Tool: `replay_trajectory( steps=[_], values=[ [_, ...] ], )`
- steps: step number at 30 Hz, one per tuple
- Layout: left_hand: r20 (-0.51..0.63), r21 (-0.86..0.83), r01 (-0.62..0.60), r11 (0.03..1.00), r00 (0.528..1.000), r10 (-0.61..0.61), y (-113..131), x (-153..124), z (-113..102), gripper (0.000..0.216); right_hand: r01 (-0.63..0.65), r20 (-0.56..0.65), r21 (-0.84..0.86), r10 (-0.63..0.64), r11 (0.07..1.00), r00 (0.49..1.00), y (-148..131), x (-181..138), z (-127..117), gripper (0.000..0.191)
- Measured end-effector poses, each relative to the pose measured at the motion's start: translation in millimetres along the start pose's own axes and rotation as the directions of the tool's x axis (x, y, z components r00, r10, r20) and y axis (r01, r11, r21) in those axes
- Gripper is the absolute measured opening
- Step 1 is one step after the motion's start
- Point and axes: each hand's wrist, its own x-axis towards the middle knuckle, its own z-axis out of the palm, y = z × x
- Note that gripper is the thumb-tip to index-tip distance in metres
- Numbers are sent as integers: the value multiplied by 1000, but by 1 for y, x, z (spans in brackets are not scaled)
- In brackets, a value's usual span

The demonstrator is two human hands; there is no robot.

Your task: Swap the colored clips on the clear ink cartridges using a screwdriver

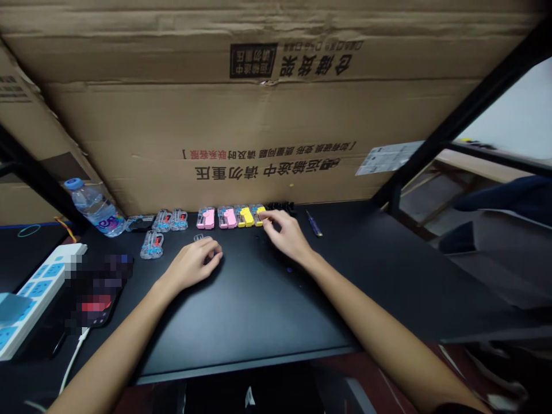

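A row of small clear plastic casings with coloured parts stands along the cardboard. It includes pink casings [208, 218] and a yellow casing [245, 217]. My right hand [288, 234] reaches to the row's right end, its fingertips closed at another yellow casing [259, 214] and covering part of it. My left hand [195, 263] is over the table, fingers loosely curled and thumb apart, with nothing visible in it. Just behind its knuckles lies a small clear piece [199, 237], partly hidden. Clear casings with red and blue inside [152, 245] lie farther left.
Black small parts [281, 208] lie behind my right hand, and a screwdriver [314, 224] is to its right. At left are a water bottle [95, 208], a phone [103, 293] and a white power strip [41, 299]. A cardboard sheet [259, 121] walls off the black table's [241, 322] back.
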Motion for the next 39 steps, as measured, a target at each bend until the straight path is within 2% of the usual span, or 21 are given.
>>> replay_trajectory(
  steps=[2, 7, 10, 15, 18, 25, 28, 31, 33, 36, 37, 39],
  values=[
    [-44, -5, -27, 1000, 999, 26, -1, 0, 0, 19, -18, -35, -143, 13, 990, 999, 18, 5, -12, 41],
    [-141, 66, 49, 997, 989, -39, -4, 0, -3, 20, 2, 79, -298, 22, 955, 997, 36, 5, -19, 62],
    [-169, 52, 105, 993, 981, -95, -7, 0, -6, 20, -9, 79, -313, 35, 950, 996, 33, 6, -20, 56],
    [-192, 39, 159, 987, 970, -148, -20, 0, -8, 17, -54, -32, -311, 46, 949, 998, 22, 9, -28, 39],
    [-179, 50, 180, 982, 969, -169, -28, -1, -6, 18, -93, -46, -347, 82, 933, 996, 19, 8, -29, 32],
    [-49, -69, 149, 986, 987, -153, -32, 0, 2, 21, -217, 75, -395, 267, 893, 961, 20, 5, -28, 36],
    [-11, -68, 108, 992, 994, -109, -28, 0, 3, 22, -269, 9, -420, 301, 867, 954, 12, 6, -33, 35],
    [-10, -11, 97, 995, 995, -97, -23, 1, 2, 24, -259, -98, -302, 240, 917, 966, -2, 7, -34, 32],
    [-36, 31, 108, 994, 994, -107, -18, 1, 0, 27, -188, -61, -112, 182, 976, 981, -15, 6, -27, 30],
    [-113, 33, 113, 993, 988, -108, -8, 0, 0, 27, -172, 184, 224, 132, 959, 974, -38, -1, -8, 28],
    [-134, 21, 99, 995, 986, -96, -4, 0, 1, 29, -214, 275, 325, 125, 921, 953, -45, -5, 0, 28],
    [-147, 1, 52, 999, 988, -52, 3, 0, 4, 52, -340, 418, 483, 129, 807, 899, -59, -13, 14, 29]
  ],
)
